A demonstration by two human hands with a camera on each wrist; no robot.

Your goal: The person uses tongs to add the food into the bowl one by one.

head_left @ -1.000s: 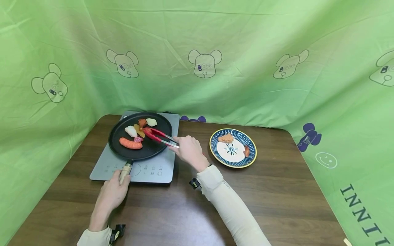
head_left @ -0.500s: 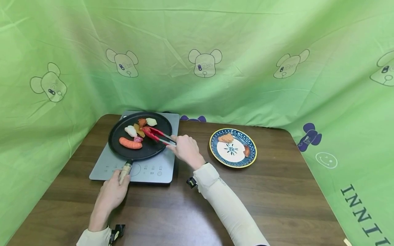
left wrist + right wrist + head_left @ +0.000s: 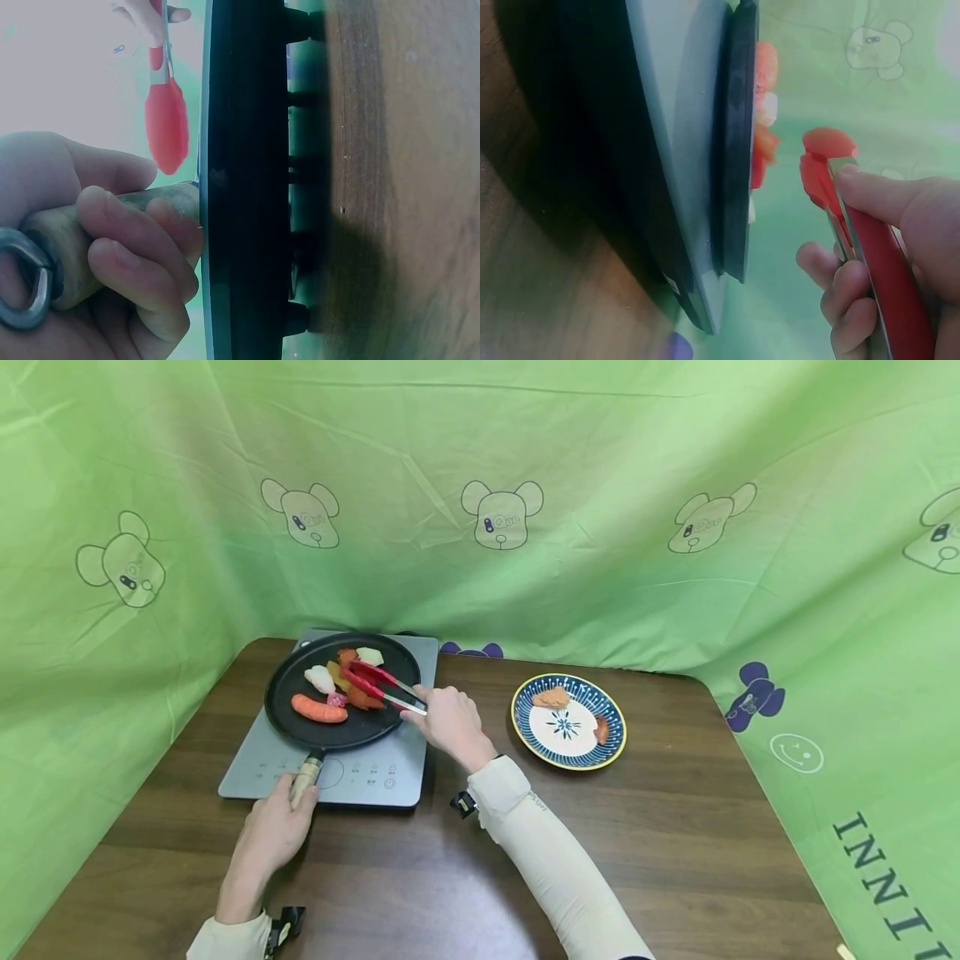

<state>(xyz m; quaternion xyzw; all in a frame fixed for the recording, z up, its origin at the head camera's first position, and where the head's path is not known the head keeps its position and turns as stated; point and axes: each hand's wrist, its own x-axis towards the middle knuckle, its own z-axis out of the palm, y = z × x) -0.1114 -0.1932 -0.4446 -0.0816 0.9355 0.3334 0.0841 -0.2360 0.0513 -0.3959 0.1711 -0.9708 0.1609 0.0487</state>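
Observation:
My left hand (image 3: 279,827) grips the wooden handle (image 3: 67,232) of a black frying pan (image 3: 360,733). Fingers and thumb wrap around it; a metal ring hangs at its end. With my right hand (image 3: 448,720) I hold red-tipped metal tongs (image 3: 401,691) above the pan. In the right wrist view their red heads (image 3: 829,141) stand apart from the food. Partly under them lies an orange-brown piece (image 3: 364,698). Around it in the pan are a sausage (image 3: 318,708), a white piece (image 3: 320,679), a pink piece (image 3: 337,699), a yellow-brown slice and a pale piece (image 3: 370,656).
The pan stands on a grey induction cooker (image 3: 405,777) at the table's left. To the right is a blue-patterned plate (image 3: 566,761) holding an orange-brown piece (image 3: 552,697) and a small reddish-brown piece (image 3: 602,730). Green printed cloth (image 3: 495,593) hangs behind the wooden table (image 3: 675,827).
The tongs have risen and spread, and the orange-brown piece now shows below them in the pan. My right hand shifted slightly left. My left hand stayed on the handle.

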